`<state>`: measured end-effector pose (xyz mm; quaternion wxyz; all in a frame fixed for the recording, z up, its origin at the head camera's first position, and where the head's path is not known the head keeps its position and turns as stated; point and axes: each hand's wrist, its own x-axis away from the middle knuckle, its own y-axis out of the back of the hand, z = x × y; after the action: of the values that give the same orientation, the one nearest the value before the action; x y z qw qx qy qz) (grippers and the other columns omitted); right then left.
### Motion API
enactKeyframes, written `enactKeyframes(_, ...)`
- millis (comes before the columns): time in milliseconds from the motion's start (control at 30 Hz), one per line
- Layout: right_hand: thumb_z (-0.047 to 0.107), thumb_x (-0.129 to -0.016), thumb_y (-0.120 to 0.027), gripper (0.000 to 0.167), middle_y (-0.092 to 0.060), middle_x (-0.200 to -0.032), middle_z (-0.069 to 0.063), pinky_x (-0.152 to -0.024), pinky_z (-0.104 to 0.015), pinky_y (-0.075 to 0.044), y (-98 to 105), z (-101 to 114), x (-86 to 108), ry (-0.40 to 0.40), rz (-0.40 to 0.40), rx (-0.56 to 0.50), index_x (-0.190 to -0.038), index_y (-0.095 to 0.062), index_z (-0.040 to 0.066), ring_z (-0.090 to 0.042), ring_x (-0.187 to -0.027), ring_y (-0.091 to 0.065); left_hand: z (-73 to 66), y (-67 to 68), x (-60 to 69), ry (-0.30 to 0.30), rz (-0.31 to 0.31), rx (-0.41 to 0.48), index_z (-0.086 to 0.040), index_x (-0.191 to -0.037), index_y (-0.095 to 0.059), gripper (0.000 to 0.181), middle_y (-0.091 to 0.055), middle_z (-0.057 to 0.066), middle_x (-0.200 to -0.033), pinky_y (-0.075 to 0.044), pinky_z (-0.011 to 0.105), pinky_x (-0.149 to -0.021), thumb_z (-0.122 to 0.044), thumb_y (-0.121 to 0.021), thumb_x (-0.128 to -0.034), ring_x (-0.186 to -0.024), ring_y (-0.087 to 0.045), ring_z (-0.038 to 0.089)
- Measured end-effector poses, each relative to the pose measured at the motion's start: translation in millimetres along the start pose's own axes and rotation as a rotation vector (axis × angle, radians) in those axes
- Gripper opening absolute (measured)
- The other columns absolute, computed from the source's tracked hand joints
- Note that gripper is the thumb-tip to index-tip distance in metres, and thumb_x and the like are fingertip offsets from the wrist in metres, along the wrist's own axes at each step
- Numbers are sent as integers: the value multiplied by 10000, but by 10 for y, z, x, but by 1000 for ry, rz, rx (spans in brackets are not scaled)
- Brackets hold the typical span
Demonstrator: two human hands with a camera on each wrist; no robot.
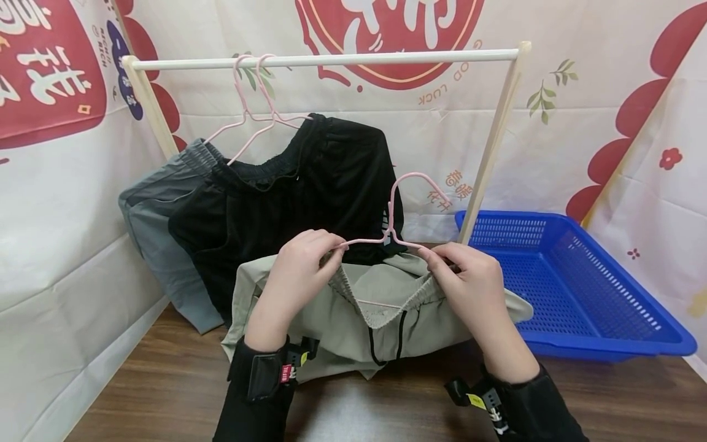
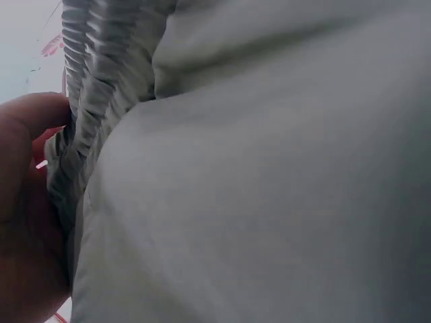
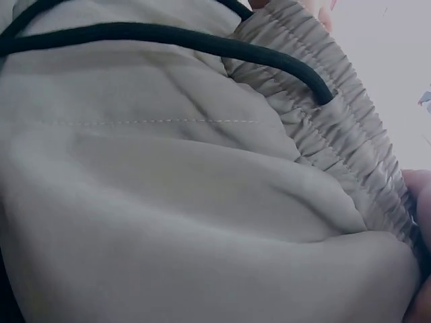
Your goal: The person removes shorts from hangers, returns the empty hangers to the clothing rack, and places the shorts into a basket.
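Light grey-green shorts (image 1: 342, 325) with a gathered elastic waistband (image 3: 337, 134) and a black drawstring (image 1: 401, 334) hang between my two hands. A pink hanger (image 1: 391, 215) stands up out of the waist, its hook free of the rail. My left hand (image 1: 301, 270) pinches the waistband and the hanger's left arm. On the other side my right hand (image 1: 469, 279) pinches the waistband by the hanger's right arm. In the left wrist view the gathered waistband (image 2: 101, 81) lies against the fingers. Most of the right hand is outside the right wrist view.
A white rail (image 1: 331, 60) on wooden posts carries two pink hangers (image 1: 243, 116), with grey shorts (image 1: 160, 209) and black shorts (image 1: 342, 178) on them. To the right a blue plastic basket (image 1: 607, 344) stands on the wooden table (image 1: 149, 380). A printed cloth (image 1: 552, 153) hangs behind.
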<state>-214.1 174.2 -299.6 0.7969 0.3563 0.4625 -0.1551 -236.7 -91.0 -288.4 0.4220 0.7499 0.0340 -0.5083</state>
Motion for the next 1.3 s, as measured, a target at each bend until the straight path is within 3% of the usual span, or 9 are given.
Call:
enactKeyframes(267, 139, -873, -740, 116, -658, -690, -8, -584, -220, -364, 13, -70, -16, -38, -58, 26, -777, -742, 74, -124, -614, -554, 43, 78, 23, 214, 31, 23, -140, -940, -645, 126, -547, -82, -734, -410, 397, -821, -71, -613, -839, -694, -446, 122)
enactKeyframes(467, 159, -868, -748, 139, -627, -663, -17, -559, -250, -346, 38, -86, -17, 4, -87, 93, -764, -722, 70, -129, -587, -517, 77, 77, 23, 308, 71, 12, -123, -964, -649, 202, -583, -50, -805, -392, 441, -865, -35, -575, -798, -787, -489, 173)
enactKeyframes(600, 131, -852, -758, 117, -633, -674, -45, -560, -245, -350, 72, -84, -17, 28, -127, 106, -780, -720, 47, -144, -593, -525, 124, 56, 27, 337, 48, 4, -138, -1006, -647, 267, -626, -26, -927, -381, 441, -894, -21, -557, -783, -896, -524, 204)
enactKeyframes(767, 102, -830, -776, 90, -625, -670, -48, -560, -212, -344, 127, -74, -27, 16, -154, 78, -793, -726, 38, -127, -604, -499, 201, 37, 54, 400, -54, 44, -141, -1062, -636, 294, -645, 7, -997, -310, 489, -1005, -29, -529, -811, -968, -529, 238)
enactKeyframes(900, 109, -826, -783, 89, -623, -670, -44, -567, -180, -344, 150, -71, -34, -3, -157, 59, -803, -733, 39, -117, -613, -491, 253, 36, 66, 457, -123, 88, -104, -1047, -636, 199, -656, 52, -993, -367, 458, -923, -57, -559, -870, -959, -529, 267)
enactKeyframes(967, 110, -824, -786, 91, -622, -666, -42, -568, -175, -344, 151, -75, -33, -6, -159, 56, -797, -733, 40, -115, -610, -489, 272, 45, 72, 495, -124, 116, -101, -1038, -639, 129, -655, 59, -1007, -395, 449, -877, -119, -588, -921, -995, -527, 271)
enactKeyframes(1100, 109, -814, -793, 104, -585, -634, -23, -549, -211, -320, 147, -79, -24, 9, -165, 58, -761, -722, 54, -112, -584, -454, 319, 64, 90, 584, -98, 158, -100, -1056, -671, 191, -665, 68, -1080, -397, 466, -901, -259, -621, -962, -1086, -523, 281)
enactKeyframes(1300, 141, -818, -787, 146, -558, -602, -4, -528, -246, -302, 144, -90, -7, 40, -188, 88, -724, -707, 62, -115, -552, -437, 351, 82, 92, 676, -48, 173, -94, -1052, -667, 221, -650, 95, -1108, -380, 477, -926, -289, -601, -972, -1086, -507, 300)
